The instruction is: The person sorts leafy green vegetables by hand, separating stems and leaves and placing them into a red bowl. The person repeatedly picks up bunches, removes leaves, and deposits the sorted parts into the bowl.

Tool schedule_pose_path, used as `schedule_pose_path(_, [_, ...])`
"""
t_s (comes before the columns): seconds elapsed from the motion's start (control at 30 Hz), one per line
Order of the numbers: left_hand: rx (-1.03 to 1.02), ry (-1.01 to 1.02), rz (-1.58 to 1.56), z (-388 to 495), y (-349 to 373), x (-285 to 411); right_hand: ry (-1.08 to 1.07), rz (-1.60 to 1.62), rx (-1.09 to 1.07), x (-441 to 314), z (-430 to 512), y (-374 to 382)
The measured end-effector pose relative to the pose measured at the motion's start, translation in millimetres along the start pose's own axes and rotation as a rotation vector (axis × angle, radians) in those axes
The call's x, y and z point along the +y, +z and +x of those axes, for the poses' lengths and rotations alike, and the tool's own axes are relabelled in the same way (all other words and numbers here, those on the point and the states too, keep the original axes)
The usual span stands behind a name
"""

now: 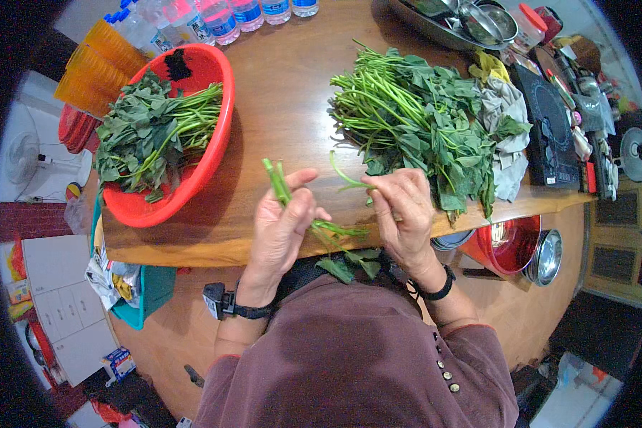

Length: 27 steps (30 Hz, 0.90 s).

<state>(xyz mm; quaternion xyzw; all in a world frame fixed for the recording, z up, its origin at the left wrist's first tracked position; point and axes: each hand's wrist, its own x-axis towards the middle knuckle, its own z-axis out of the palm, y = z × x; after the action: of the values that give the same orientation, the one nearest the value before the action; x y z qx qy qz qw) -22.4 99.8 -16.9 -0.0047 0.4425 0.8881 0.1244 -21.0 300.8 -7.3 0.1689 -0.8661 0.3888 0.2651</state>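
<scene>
My left hand (286, 219) is closed around a few green leafy-vegetable stems (278, 184), whose leaves hang over the table edge. To its right, my right hand (404, 214) pinches a thin curved green stem (345, 175) between thumb and fingers. Beyond my right hand lies a large pile of leafy greens (406, 117), stem ends to the left and leaves to the right. At the left, a red plastic basin (222, 134) holds more greens (150, 134), partly draped over its rim.
Orange stacked cups (93, 69) and bottles with blue labels (222, 24) stand at the back left. A metal bowl with utensils (444, 27) is at the back right. Grey cloth (505, 107) and a black induction cooker (545, 125) lie at the right. The wooden table's front edge (192, 254) is near me.
</scene>
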Motion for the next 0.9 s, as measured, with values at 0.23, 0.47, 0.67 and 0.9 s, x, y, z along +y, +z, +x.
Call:
schedule_pose_path(0.23, [-0.051, 0.011, -0.041, 4, 22, -8, -0.145, -0.058, 0.023, -10, -6, 13])
schedule_pose_path(0.47, [0.042, 0.135, -0.096, -1, 18, 0, -0.277, -0.174, -0.188, -2, -8, -1])
schedule_pose_path(0.67, [0.274, 0.358, -0.032, -18, -9, 42, -0.218, -0.32, -0.103, 33, 8, -53])
schedule_pose_path(0.9, [0.106, 0.39, -0.112, -21, -26, 55, -0.143, -0.404, -0.039, 45, 32, -75])
